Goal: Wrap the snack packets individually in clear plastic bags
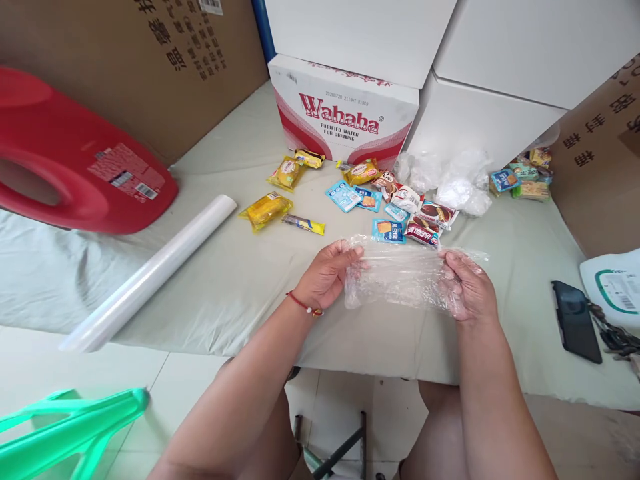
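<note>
- Left hand (pixel 327 273): pinching one end of thin clear plastic (pixel 400 277).
- Right hand (pixel 467 283): pinching opposite end.
- Plastic stretched between both hands, over pale cloth (pixel 260 287), near wrapped snacks (pixel 389 231).
- White roll (pixel 155 272) lies farther left.

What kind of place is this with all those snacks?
Maybe a home or storeroom, I can't be sure: wrapped snacks lie on a cloth-covered surface, a brown cardboard box and a Wahaha water box stand behind them, and the floor is tiled.
</note>
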Demonstrator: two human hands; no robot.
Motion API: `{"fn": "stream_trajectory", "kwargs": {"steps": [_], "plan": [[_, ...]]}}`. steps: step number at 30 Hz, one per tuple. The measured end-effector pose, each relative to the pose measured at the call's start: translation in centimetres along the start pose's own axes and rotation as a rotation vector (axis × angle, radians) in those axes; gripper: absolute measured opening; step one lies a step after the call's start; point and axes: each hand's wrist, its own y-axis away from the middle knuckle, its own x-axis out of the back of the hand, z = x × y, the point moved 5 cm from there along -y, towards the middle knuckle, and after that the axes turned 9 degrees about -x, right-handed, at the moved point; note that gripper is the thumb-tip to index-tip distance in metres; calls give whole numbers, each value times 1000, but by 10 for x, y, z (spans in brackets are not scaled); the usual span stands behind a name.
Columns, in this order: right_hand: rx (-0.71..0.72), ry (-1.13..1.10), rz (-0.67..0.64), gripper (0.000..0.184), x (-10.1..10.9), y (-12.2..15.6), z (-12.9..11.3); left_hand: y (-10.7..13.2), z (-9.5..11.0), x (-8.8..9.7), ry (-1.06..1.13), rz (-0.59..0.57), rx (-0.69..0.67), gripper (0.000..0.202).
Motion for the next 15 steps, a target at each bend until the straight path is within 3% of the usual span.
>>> {"fn": "stream_trajectory", "kwargs": {"steps": [6, 9, 15], "plan": [[2, 6, 67, 42, 4, 0, 0, -2, 11, 10, 52, -5, 44, 27], [-22, 18, 69, 46, 6, -1, 2, -3, 15, 14, -4, -5, -12, 27], [-49, 146, 81, 51, 7, -4, 7, -7, 26, 32, -583, 158, -349, 31]]}}
